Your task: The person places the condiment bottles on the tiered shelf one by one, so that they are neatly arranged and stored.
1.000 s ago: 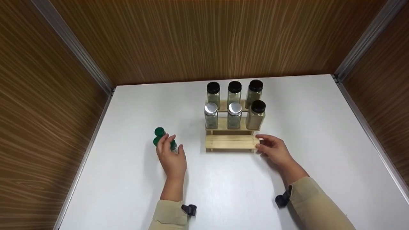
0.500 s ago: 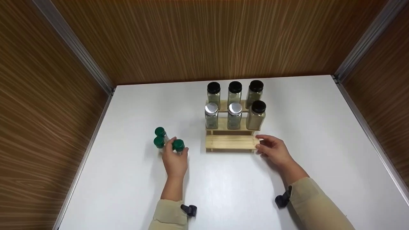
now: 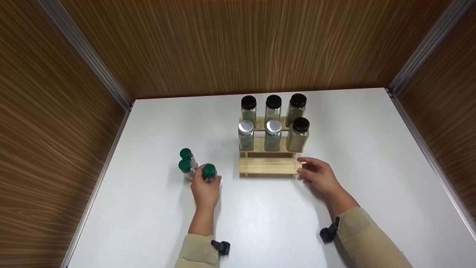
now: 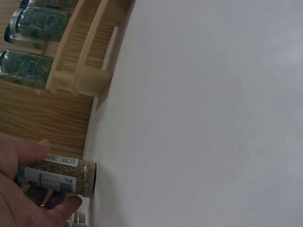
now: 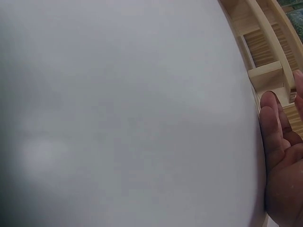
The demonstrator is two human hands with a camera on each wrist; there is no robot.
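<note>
In the head view my left hand [image 3: 205, 192] grips a small spice jar [image 3: 209, 170] with a green lid, fingers and thumb around its sides. The left wrist view shows brown grains and a white label on this jar [image 4: 59, 175], its base close to the tabletop. Just left of it stand two more green-lidded jars [image 3: 185, 166], [image 3: 186, 153]. My right hand [image 3: 320, 176] holds the right end of the lowest shelf of a wooden spice rack [image 3: 269, 166], thumb and forefinger at its edge; the other fingers are low by the table in the right wrist view.
The rack's middle shelf bears two silver-lidded jars [image 3: 245, 134], [image 3: 273, 136] and a black-lidded jar [image 3: 298, 134]. Three black-lidded jars [image 3: 273, 108] stand on its top shelf. Wood-grain panels [image 3: 238, 48] wall in the white table [image 3: 156, 123] at the back and sides.
My left hand has closed around the nearest green-lidded jar and shifted it slightly right, away from the other two. My right hand has stayed at the rack's end.
</note>
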